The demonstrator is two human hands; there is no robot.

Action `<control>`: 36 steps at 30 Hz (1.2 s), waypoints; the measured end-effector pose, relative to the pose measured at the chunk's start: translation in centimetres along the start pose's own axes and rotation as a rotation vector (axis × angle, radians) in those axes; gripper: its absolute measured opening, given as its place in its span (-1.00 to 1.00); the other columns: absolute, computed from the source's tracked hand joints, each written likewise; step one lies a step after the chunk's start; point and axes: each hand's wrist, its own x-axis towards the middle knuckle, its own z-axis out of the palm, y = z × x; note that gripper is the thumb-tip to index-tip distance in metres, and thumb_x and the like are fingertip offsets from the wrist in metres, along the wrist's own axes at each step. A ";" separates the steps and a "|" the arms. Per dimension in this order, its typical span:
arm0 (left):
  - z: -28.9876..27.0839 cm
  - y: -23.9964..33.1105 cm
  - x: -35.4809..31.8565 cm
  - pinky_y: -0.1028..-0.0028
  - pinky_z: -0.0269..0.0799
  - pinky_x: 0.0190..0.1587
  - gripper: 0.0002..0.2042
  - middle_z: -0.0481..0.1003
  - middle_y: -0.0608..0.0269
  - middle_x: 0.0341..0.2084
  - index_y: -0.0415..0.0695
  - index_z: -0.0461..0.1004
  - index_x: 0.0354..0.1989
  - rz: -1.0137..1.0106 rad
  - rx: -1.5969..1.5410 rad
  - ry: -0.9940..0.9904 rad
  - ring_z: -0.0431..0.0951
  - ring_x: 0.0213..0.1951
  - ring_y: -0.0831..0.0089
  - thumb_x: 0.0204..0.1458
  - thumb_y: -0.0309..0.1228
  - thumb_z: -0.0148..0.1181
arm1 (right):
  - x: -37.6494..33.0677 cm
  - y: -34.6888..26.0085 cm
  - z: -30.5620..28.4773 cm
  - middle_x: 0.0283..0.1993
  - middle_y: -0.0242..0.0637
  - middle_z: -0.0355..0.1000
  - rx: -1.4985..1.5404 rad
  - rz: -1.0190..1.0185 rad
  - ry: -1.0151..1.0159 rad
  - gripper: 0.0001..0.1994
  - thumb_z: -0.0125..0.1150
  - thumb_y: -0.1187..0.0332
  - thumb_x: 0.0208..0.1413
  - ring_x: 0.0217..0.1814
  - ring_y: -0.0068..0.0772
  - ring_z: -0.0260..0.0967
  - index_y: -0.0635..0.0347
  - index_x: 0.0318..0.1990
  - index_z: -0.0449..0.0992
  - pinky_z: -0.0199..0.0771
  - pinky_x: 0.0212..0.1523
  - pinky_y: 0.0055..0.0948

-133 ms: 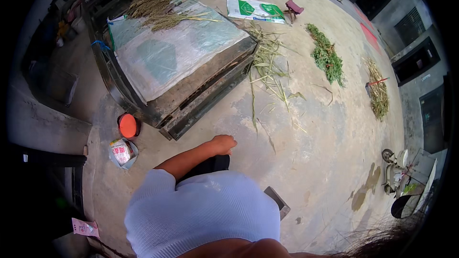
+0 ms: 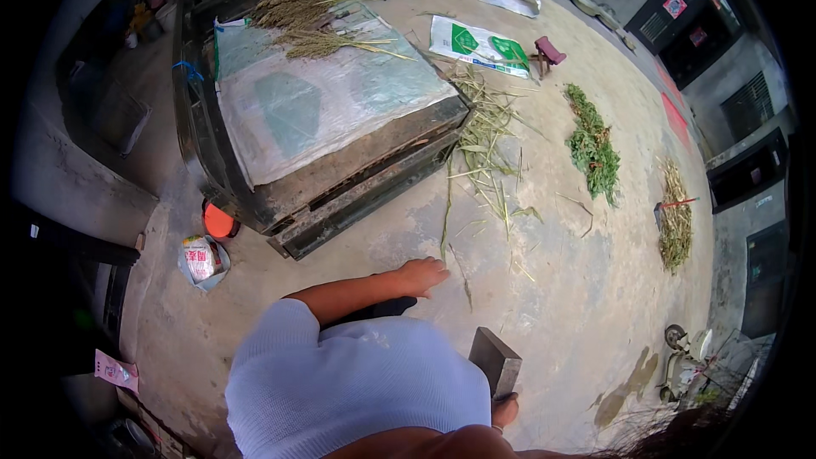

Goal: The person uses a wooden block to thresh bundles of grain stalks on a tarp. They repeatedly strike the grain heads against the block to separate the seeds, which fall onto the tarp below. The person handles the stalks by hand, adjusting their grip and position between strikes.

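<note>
My left hand [image 2: 422, 276] is out in front of me, above the concrete floor. Its fingers look stretched and nothing shows in them. Low at my right side, my right hand [image 2: 505, 410] is closed on the edge of a grey, flat-faced, box-like thing [image 2: 495, 361]; its kind is not clear and my body covers part of it. Just beyond my left hand, loose straw stalks [image 2: 489, 170] lie scattered on the floor.
Ahead on the left stands a metal cart bed [image 2: 374, 183] with a plastic sheet [image 2: 280, 119] and bundled grain heads [image 2: 293, 4]. An orange-topped container [image 2: 219, 221] and a bag [image 2: 204, 259] sit beside it. Green plants [image 2: 591, 140], a straw bundle [image 2: 676, 217] and a small stool [image 2: 548, 53] lie farther right.
My left hand has moved a little right and its fingers have loosened. My right hand has come into view with the grey box-like thing, more of which now shows. The view has shifted slightly.
</note>
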 end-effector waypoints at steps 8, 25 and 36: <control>-3.0 -0.2 24.8 0.27 0.03 0.21 0.11 -0.04 -0.01 0.19 -0.22 -0.15 0.26 0.492 -0.509 0.501 0.02 0.22 0.08 -0.49 -0.17 0.47 | 32.2 -17.1 -25.3 -0.71 -0.20 0.33 -0.044 -0.690 0.005 -0.51 0.43 0.21 -0.60 -0.65 -0.05 0.34 0.19 -0.49 0.26 0.33 -0.60 -0.20; -34.0 -23.7 42.5 0.33 0.31 -0.35 -0.30 0.39 0.17 -0.49 -0.15 0.33 -0.38 -0.378 0.015 1.274 0.42 -0.43 0.15 -0.66 0.09 0.44 | 80.5 -56.4 -32.3 -0.57 -0.16 0.38 0.432 -1.715 -0.309 -0.49 0.47 0.32 -0.50 -0.57 -0.23 0.39 0.29 -0.31 0.35 0.39 -0.49 -0.44; -36.3 -26.5 47.7 0.28 0.31 -0.33 -0.29 0.36 0.14 -0.55 -0.20 0.32 -0.43 -1.192 0.405 1.288 0.40 -0.44 0.13 -0.64 0.15 0.40 | 91.1 -82.0 -20.8 -0.34 -0.18 0.39 0.705 -2.094 -1.044 -0.43 0.48 0.33 -0.45 -0.28 -0.37 0.37 0.33 -0.19 0.38 0.34 -0.21 -0.45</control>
